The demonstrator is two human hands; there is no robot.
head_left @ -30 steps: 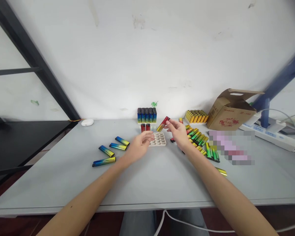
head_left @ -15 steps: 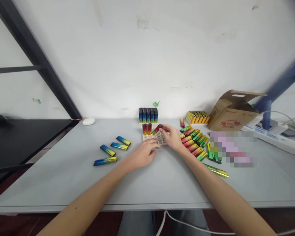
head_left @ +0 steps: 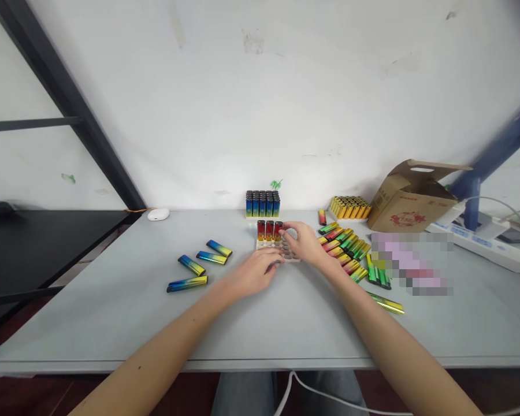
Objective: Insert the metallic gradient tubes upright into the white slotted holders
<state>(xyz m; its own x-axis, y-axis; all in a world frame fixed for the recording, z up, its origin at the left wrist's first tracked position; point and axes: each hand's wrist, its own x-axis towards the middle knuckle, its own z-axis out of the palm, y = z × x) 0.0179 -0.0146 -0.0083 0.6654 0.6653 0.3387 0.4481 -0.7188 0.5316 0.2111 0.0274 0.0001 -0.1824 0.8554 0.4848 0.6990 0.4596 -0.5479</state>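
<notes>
A white tray with rows of holes (head_left: 294, 259) lies on the table between my hands. Three red-and-yellow lighters stand upright along its back row, the left one (head_left: 261, 230) and the middle one (head_left: 269, 230) on their own. My right hand (head_left: 305, 242) pinches the third lighter (head_left: 278, 230) near its top, between thumb and fingertips. My left hand (head_left: 255, 271) grips the tray at its front left, fingers over the holes and thumb by the near edge. Part of the tray is hidden under these fingers.
Blue lighters (head_left: 263, 205) stand in a block by the wall; several blue-yellow ones (head_left: 191, 265) lie left. Loose red and green lighters (head_left: 346, 245) lie right. Behind them are a yellow lighter pack (head_left: 350, 209), an open carton (head_left: 409, 211) and a power strip (head_left: 481, 241).
The third red lighter has gone from leaning to upright in the back row, my right hand still at it. Tray and left hand have shifted slightly right.
</notes>
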